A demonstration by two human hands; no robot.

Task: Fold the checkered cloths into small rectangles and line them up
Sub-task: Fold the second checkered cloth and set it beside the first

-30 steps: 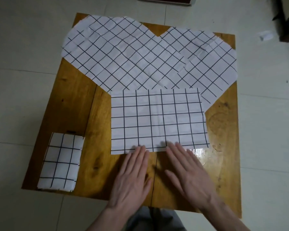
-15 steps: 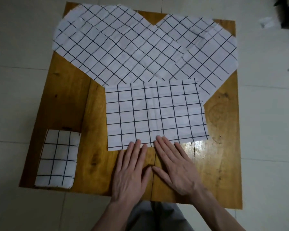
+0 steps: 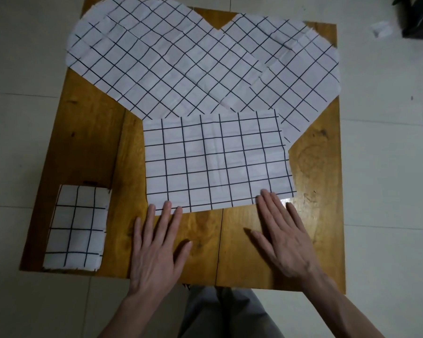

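Wooden table (image 3: 88, 147) on pale tiled floor (image 3: 388, 167) — dark object (image 3: 418, 18) at room's far right corner. Left hand (image 3: 156, 250) and right hand (image 3: 286, 237) flat, fingers straight, grasping nothing; fingertips touch near edge of half-folded cloth (image 3: 217, 159). Beyond it, two unfolded cloths (image 3: 161, 59) overlap. Small folded rectangle (image 3: 76, 228) left of left hand, at table's near corner.

Four checkered cloths (image 3: 217, 162) (one folded small)
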